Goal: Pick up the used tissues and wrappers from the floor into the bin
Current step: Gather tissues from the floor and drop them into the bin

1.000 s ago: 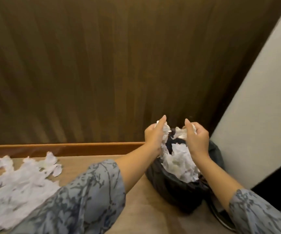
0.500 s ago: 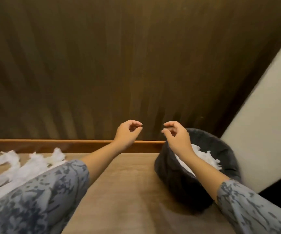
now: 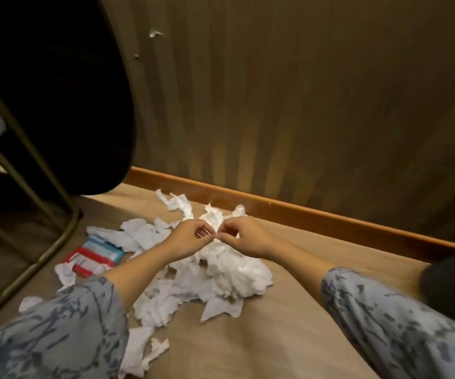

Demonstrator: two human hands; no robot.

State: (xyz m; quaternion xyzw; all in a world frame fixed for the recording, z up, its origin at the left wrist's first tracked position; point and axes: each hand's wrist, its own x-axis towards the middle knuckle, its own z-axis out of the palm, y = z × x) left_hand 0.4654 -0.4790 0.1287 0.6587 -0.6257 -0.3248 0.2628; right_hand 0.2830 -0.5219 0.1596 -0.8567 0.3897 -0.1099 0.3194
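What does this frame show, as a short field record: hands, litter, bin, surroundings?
left hand: above the tissue pile, fingers loosely curled, nothing visibly held
right hand: beside the left, fingertips almost meeting, nothing visibly held
tissues: large white crumpled pile on the floor
wrapper: red, white and blue pack, left of the pile, partly under tissues
bin: dark edge at far right, contents not visible
chair: dark, metal-framed, left
task state: litter still on floor

Both hands, left and right, have swung from the bin to above the tissues.
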